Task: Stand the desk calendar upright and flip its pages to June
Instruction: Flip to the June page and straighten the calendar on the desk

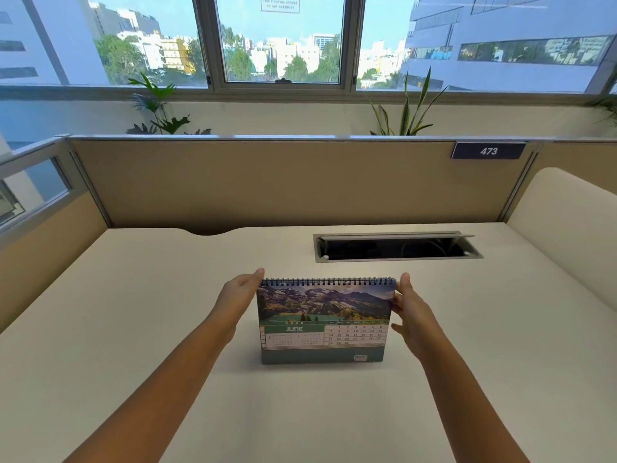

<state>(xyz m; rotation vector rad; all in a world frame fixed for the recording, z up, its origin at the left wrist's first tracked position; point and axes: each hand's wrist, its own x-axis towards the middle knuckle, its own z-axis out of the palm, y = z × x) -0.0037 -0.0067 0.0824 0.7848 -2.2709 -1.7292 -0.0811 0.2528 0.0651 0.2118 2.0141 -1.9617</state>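
Observation:
The desk calendar (325, 320) stands upright on the white desk (133, 329), spiral binding at the top. Its front page shows a mountain photo and the word JUNE on a green band with a date grid. My left hand (238, 294) rests against the calendar's upper left edge, thumb near the spiral. My right hand (412, 310) is at the upper right edge, thumb touching the corner and fingers spread beside the page. Both hands flank the calendar; how firmly they grip it is unclear.
An open cable tray slot (397, 247) is cut into the desk behind the calendar. A beige partition (283, 182) with a plate reading 473 (488, 151) closes the back. A cream side panel (564, 235) rises at right. Plants and windows lie beyond.

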